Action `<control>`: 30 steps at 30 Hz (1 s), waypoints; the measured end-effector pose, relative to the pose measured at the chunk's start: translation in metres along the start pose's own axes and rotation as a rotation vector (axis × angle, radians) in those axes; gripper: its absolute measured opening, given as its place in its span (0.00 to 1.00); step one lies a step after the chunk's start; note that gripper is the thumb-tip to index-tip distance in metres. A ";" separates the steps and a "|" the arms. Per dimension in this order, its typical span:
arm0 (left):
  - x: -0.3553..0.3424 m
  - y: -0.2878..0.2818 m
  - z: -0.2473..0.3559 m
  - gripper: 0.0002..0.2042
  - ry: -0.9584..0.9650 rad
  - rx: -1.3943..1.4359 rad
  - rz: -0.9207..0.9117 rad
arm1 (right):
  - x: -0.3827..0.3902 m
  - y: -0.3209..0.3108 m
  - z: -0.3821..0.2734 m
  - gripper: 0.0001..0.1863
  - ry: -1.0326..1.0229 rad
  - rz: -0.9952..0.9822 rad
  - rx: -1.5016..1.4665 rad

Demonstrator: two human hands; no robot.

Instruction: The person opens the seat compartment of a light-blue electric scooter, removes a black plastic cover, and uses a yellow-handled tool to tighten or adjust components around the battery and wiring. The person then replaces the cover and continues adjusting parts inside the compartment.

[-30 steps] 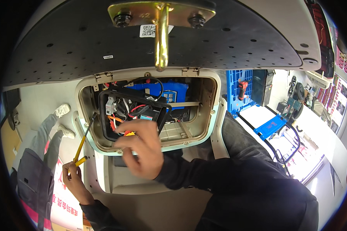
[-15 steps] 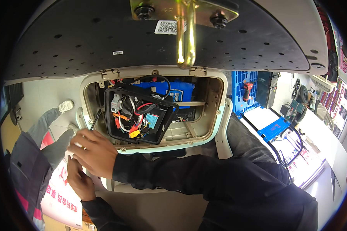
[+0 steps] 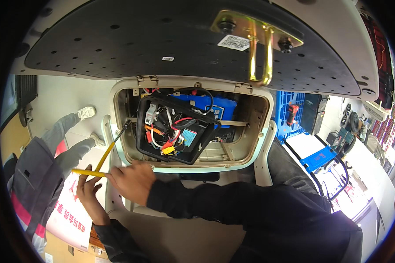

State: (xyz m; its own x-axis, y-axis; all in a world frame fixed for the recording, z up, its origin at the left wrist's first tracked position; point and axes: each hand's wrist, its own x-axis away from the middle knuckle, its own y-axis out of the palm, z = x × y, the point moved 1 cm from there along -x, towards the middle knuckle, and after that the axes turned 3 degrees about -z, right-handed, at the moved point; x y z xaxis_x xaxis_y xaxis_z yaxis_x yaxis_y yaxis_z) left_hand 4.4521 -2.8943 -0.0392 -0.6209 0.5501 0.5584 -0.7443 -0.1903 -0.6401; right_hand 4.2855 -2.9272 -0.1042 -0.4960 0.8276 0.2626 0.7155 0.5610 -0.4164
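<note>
A yellow T-handle wrench [image 3: 107,156] slants from my hands up to the left rim of the open compartment [image 3: 118,140], its dark tip at the rim. My right hand [image 3: 134,182] is closed on the right end of the crossbar. Beneath the bar, my left hand [image 3: 91,190] has its fingers curled around the handle near the joint. A black tray [image 3: 199,147] sits tilted in the compartment, holding a tangle of wires with orange, red and yellow connectors [image 3: 167,150]. Behind it lies a blue battery-like block [image 3: 226,107].
Above, the raised black seat underside [image 3: 131,52] carries a brass-coloured latch loop [image 3: 261,61]. Another person [image 3: 39,171] is at the left. A red-and-black power drill [image 3: 292,114] rests on a blue crate [image 3: 283,103], with a blue-and-black cart [image 3: 318,153] to the right.
The view has shifted, so the scene sits further right. My right hand has turned to the crossbar's right end, and the wrench's yellow handle now shows.
</note>
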 end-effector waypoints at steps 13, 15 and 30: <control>0.030 0.057 0.050 0.07 0.618 -0.892 0.077 | 0.008 0.100 -0.012 0.18 0.149 -0.648 -1.106; 0.030 0.054 0.042 0.18 0.578 -0.773 0.138 | 0.019 0.114 -0.011 0.18 0.183 -0.597 -1.256; 0.007 0.024 0.006 0.34 0.644 -0.665 -0.216 | 0.028 0.014 0.078 0.19 0.340 0.016 -1.308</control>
State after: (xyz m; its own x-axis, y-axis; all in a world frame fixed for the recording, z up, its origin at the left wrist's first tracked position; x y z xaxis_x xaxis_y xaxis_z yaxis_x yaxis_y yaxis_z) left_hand 4.4286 -2.8996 -0.0476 -0.0839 0.8994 0.4289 -0.4118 0.3607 -0.8369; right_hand 4.2431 -2.8975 -0.1707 -0.4742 0.6912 0.5454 0.7546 0.0000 0.6561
